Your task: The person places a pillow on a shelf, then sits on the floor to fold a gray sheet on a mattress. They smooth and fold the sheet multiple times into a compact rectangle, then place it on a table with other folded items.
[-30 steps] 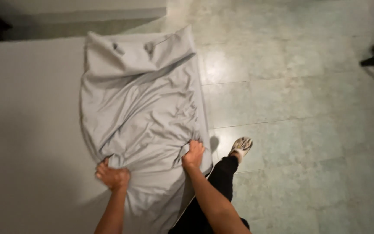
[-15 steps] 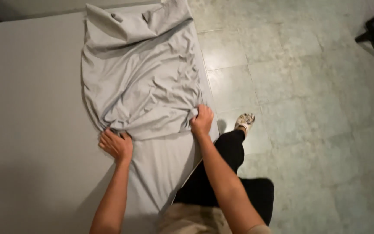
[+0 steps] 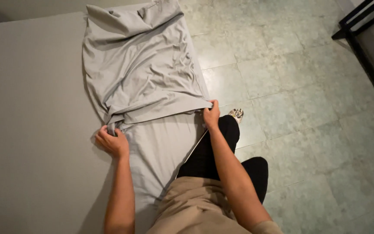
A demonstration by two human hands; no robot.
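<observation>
left hand (image 3: 112,143) clenched on grey sheet (image 3: 143,73) fold, right hand (image 3: 211,115) pinching its edge

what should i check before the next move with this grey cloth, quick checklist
1. Left hand grips the folded edge of the grey cloth: ok.
2. Right hand grips the other end of that edge: ok.
3. Edge between the hands straight: not ok, it sags toward the left.
4. Cloth smooth: not ok, creased in the middle and bunched at the far end.
5. Cloth fully on the grey surface: cannot tell, its right side lies at the edge.
</observation>
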